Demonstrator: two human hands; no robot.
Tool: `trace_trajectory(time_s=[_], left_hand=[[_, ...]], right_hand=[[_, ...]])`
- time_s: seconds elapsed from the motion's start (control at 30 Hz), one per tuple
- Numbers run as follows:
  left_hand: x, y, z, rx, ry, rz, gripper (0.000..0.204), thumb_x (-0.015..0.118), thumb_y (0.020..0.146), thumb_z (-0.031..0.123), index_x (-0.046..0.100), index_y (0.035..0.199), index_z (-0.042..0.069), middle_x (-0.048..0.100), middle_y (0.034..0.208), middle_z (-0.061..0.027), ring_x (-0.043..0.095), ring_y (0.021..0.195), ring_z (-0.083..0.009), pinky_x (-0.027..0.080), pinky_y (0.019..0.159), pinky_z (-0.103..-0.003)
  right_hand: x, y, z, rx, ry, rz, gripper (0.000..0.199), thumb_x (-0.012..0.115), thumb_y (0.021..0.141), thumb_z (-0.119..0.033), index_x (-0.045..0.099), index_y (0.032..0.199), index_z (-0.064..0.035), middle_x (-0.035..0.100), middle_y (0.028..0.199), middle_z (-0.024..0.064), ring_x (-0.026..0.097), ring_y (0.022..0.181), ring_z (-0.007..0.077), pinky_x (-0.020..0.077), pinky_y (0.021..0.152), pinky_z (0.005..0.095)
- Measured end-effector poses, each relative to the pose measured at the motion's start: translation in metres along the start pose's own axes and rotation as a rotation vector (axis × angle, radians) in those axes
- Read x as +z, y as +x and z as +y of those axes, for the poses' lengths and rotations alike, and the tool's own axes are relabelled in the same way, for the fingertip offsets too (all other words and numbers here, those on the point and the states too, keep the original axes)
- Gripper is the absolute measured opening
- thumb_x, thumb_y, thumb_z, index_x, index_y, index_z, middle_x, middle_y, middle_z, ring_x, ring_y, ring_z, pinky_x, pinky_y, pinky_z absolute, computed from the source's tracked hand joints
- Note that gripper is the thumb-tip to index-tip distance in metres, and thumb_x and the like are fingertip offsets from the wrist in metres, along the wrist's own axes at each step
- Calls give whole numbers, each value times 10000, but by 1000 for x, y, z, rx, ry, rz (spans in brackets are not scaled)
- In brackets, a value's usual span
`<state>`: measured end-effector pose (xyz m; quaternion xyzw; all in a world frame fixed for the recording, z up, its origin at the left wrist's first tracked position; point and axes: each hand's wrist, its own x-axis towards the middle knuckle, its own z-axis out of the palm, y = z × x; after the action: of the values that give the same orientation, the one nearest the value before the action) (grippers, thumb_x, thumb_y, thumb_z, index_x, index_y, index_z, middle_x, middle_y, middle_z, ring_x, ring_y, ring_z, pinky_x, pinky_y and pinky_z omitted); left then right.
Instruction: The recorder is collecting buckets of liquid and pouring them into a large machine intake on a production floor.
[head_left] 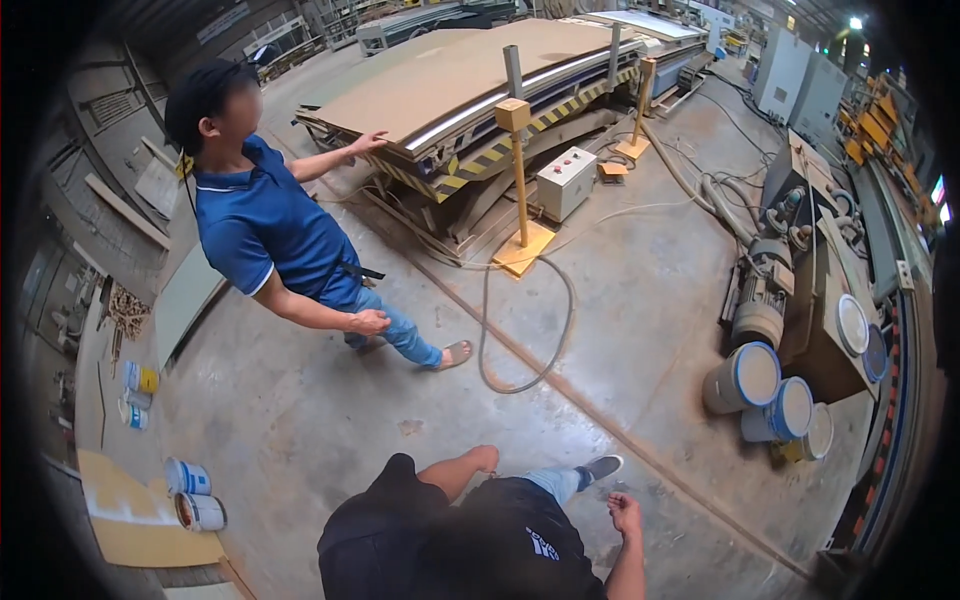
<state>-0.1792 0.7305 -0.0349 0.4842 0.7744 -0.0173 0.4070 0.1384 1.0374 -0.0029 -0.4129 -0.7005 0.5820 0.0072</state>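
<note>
My left hand [485,458] is in front of my dark shirt, its fingers curled into a loose fist with nothing visible in it. My right hand [625,513] hangs out to the right over the concrete floor, fingers loosely bent and a little apart, holding nothing. Neither hand touches any object. My shoe [602,467] shows between them. Ahead on the left stands a person in a blue shirt [275,215]. That person's far hand rests at the edge of a stack of large brown boards [430,90] on a lift table with yellow-black striped edges [465,175].
A control box [566,184] and a yellow post [519,180] stand by the lift table. A looped hose [484,330] lies on the floor ahead. Several buckets [742,378] and a motor [760,300] are at right; paint cans [200,511] at left. A groove [590,405] crosses the floor.
</note>
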Motion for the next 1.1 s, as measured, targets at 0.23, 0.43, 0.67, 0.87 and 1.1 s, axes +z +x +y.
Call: trace_trajectory(time_s=[0.23,0.43,0.67,0.87,1.1], left_hand=[[-53,190,102,-205,-121,-71,202,611,670,160,706,806,44,672,825,-183,656,786,-354,521,713,-459],[-163,320,291,-19,-339,217,564,429,889,519,697,834,26,682,845,-170,661,795,-313,487,807,-451],[-282,428,505,115,-456,294,544,419,894,532,659,1053,70,644,1048,-193,595,1004,-375,466,871,-444],[-203,441,551,-156,-277,290,451,495,841,435,658,1045,67,625,1104,-200,590,1055,-346,458,916,-439],[-121,394,580,-470,-431,301,513,622,724,421,667,1053,30,632,1062,-247,600,1030,-382,473,904,-423]], right_hand=[[-172,36,24,295,-7,-38,203,643,830,-166,649,848,36,681,732,131,668,636,194,520,553,316],[-305,-13,103,540,-262,436,506,557,845,-448,653,681,20,640,624,178,643,607,309,504,614,437],[-438,-2,210,577,-256,498,469,548,842,-426,648,745,22,645,666,188,640,677,322,503,654,443],[-566,92,221,451,-367,491,412,585,817,-379,635,790,30,655,718,215,656,765,350,505,700,457],[-697,167,194,216,-284,253,370,567,852,-338,641,734,5,637,595,123,635,563,217,506,584,368]])
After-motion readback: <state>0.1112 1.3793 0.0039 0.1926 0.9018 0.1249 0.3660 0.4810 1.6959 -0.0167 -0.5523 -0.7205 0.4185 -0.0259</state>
